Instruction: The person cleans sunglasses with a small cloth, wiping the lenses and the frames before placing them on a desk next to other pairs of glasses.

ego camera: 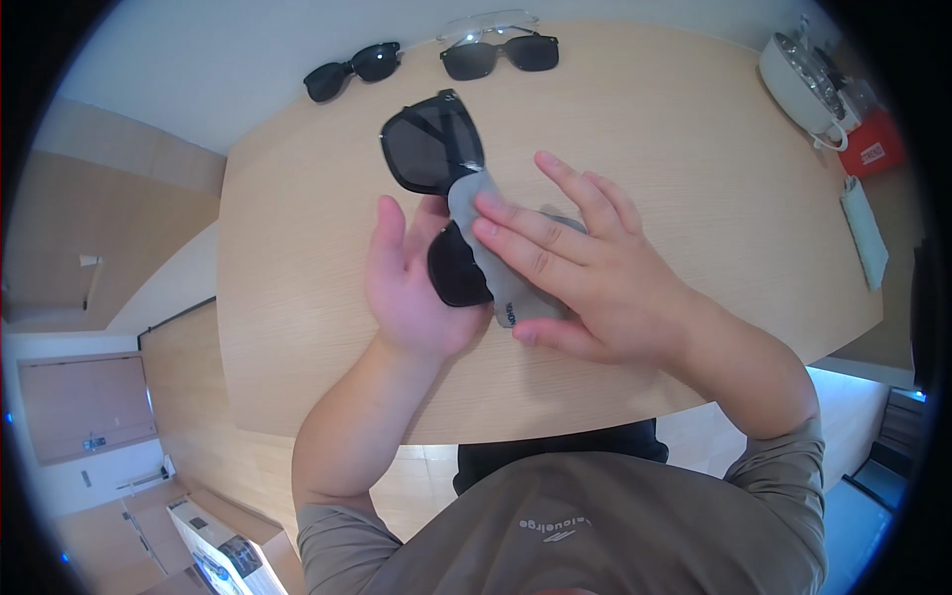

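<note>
A pair of black-framed sunglasses (435,145) rests in my left hand (424,305), whose palm faces up with the thumb apart; how its hidden fingers hold the frame is partly covered. A grey cloth (513,275) with scalloped edges and some writing lies over the middle of the glasses and part of the lower lens. My right hand (602,275) presses the cloth onto the glasses with its index and middle fingertips, near the bridge. Its other fingers are spread, and its thumb touches the cloth's lower edge.
At the far edge of the wooden table (706,186) lie folded-out dark sunglasses (353,72), another dark pair (500,57) and clear glasses (487,26) behind it. At the right are a white pot (799,89), a red box (874,145) and a folded pale cloth (864,234).
</note>
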Tool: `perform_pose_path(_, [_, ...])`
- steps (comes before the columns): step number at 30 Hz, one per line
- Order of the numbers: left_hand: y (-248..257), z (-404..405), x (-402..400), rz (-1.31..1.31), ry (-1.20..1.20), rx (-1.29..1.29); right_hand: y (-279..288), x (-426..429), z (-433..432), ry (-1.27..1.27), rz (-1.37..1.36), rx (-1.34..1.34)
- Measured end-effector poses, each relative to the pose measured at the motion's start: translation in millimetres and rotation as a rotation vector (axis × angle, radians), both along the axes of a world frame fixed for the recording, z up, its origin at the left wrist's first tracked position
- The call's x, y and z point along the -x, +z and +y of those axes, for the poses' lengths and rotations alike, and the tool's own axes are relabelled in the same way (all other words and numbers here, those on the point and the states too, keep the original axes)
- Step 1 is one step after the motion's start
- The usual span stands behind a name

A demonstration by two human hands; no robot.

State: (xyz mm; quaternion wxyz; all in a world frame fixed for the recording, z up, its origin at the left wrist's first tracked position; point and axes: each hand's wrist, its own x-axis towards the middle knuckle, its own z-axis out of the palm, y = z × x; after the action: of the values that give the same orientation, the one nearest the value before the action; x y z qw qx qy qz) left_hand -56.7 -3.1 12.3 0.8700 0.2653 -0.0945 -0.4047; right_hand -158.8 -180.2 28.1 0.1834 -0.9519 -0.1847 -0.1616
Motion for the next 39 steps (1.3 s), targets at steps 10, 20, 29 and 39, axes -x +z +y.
perform_pose_path(10, [-5.2, 2.0, 2.5, 0.001, -0.092, 0.082, 1.0, -0.2, -0.9, -0.006, -0.032, -0.031])
perform_pose_path(20, [3.8, 2.7, 0.8, -0.048, -0.049, -0.045, -5.0, 2.3, 4.4, 0.061, -0.119, -0.041])
perform_pose_path(29, [5.0, -0.9, -0.7, -0.085, 0.017, -0.07, -7.3, 5.0, 14.1, -0.027, -0.152, 0.047])
perform_pose_path(39, [-3.8, -4.3, 10.9, -0.384, -0.094, -0.166, 1.0, 0.0, 2.0, -0.224, -0.068, -0.042])
